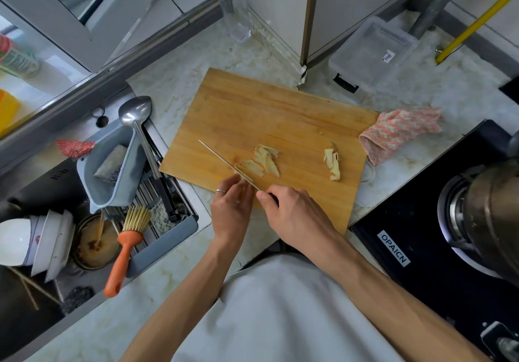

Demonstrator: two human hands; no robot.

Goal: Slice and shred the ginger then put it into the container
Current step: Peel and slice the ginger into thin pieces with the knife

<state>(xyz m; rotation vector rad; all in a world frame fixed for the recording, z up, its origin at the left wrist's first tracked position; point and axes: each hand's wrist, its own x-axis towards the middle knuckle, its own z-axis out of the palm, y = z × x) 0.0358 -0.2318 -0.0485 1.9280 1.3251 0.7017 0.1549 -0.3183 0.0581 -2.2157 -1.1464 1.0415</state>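
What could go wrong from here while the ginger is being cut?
1. The left hand pins the ginger right against the knife; its fingertips could get nicked.
2. The board juts past the counter edge near the person, so pressure there might tip it.
3. The container sits beyond the board's far corner; shreds may drop during transfer.

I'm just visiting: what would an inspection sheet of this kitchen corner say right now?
Surface: wooden cutting board on a pale counter.
Job's things: ginger slices mid-board, a second ginger pile apart; knife; clear container behind the board.
Clutter: pink cloth, glass, ladle, orange brush, bowls.
Hands: left hand steadies ginger; right hand grips the knife.
Cables: nothing seen.
Surroundings: sink, stove.
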